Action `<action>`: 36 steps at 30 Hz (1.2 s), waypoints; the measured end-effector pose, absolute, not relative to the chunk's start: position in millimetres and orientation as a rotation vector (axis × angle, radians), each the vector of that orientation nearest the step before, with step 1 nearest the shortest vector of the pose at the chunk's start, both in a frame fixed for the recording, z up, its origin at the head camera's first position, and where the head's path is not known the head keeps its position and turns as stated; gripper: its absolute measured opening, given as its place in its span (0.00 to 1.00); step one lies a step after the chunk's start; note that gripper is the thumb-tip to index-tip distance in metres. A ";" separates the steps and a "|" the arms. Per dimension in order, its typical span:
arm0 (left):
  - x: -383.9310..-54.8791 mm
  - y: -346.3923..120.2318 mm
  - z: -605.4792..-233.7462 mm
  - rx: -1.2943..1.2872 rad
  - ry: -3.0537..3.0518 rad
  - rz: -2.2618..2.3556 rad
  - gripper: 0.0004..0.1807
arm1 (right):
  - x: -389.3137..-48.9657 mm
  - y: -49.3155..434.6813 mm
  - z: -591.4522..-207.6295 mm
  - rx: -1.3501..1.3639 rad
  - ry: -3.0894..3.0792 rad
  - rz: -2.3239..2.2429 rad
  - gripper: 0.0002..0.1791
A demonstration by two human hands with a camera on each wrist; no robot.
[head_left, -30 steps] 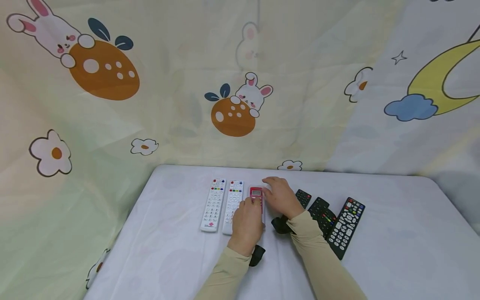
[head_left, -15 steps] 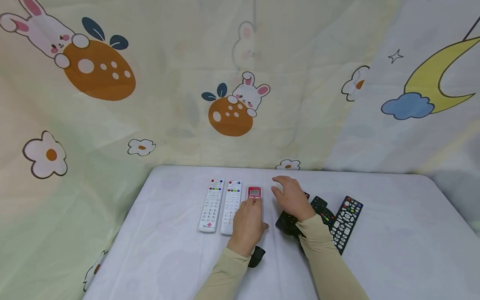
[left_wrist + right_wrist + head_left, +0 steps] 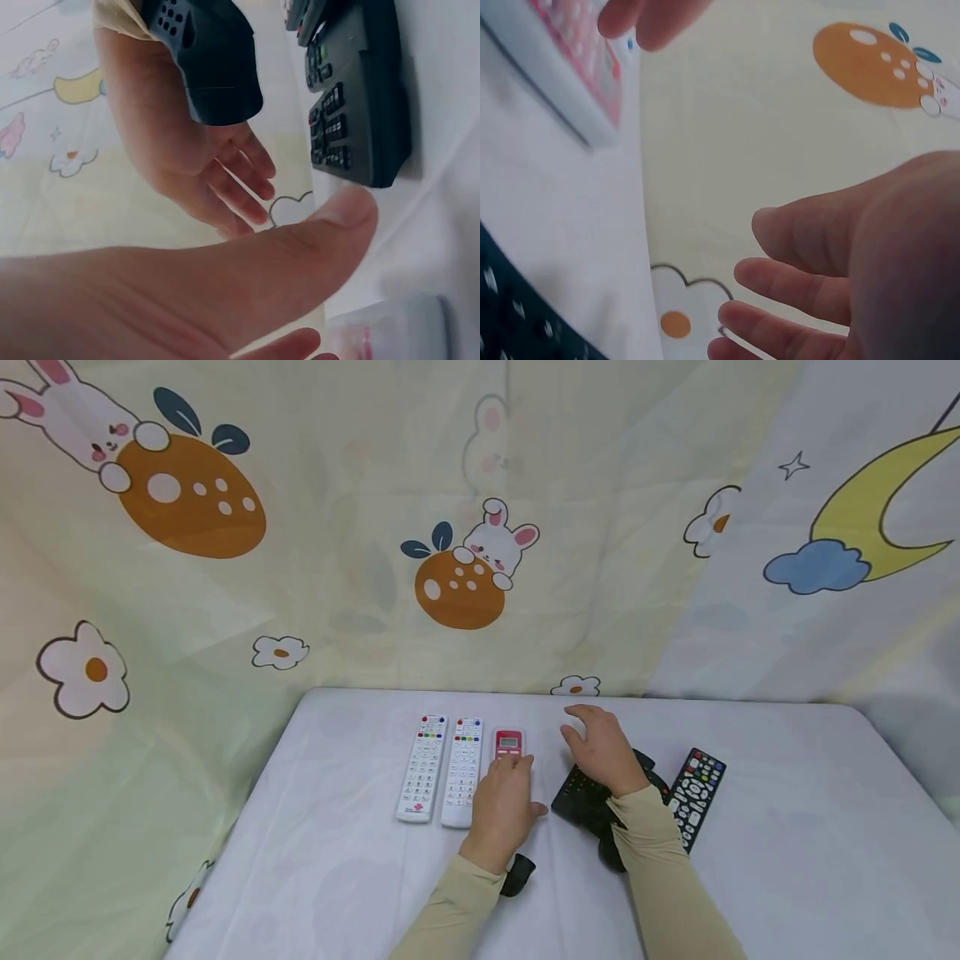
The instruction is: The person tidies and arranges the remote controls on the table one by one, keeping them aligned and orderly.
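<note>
A red-faced white remote control (image 3: 508, 743), lettering illegible, shows at twelve o'clock past the loose-fingered left hand (image 3: 501, 806); right hand (image 3: 606, 752), two o'clock, fingers relaxed.

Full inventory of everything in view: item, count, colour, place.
table: one, white, foreground
backdrop: one, pale with cartoon prints, behind table
white remotes: two, white, side by side, left on table
red remote: one, red face with pale casing, just right of those
black remotes: at least three, black, farther right, partly hidden
wrist devices: two, black, one per wrist
sleeves: two, beige, both forearms
left hand: one, bare, over red remote
right hand: one, bare, near black remotes, holding nothing
</note>
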State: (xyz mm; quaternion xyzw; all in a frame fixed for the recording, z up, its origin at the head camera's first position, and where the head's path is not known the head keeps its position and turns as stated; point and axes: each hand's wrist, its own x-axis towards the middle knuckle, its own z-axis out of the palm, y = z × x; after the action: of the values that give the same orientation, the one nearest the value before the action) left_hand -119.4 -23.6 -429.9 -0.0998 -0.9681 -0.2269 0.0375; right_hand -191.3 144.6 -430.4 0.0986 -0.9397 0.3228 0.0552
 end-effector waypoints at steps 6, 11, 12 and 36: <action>-119.6 -20.0 -435.4 -0.376 -2.939 -0.705 0.39 | -193.3 157.9 -431.4 0.289 -2.845 0.971 0.23; -120.9 -18.7 -438.6 -0.437 -2.943 -0.675 0.39 | -194.9 163.6 -429.7 0.285 -2.856 0.955 0.24; -120.9 -18.3 -439.3 -0.449 -2.946 -0.670 0.39 | -195.2 164.5 -429.7 0.277 -2.869 0.957 0.24; -114.9 -6.9 -446.9 -0.576 -2.964 -0.665 0.33 | -197.0 168.9 -432.4 0.144 -3.145 0.807 0.29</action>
State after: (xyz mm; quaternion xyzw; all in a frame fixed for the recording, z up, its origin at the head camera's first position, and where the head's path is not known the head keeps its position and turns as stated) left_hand -114.9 -6.9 -446.9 -0.1863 -0.9583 -0.2151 0.0246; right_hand -197.0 168.9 -432.4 0.0441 -0.9662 0.2480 -0.0544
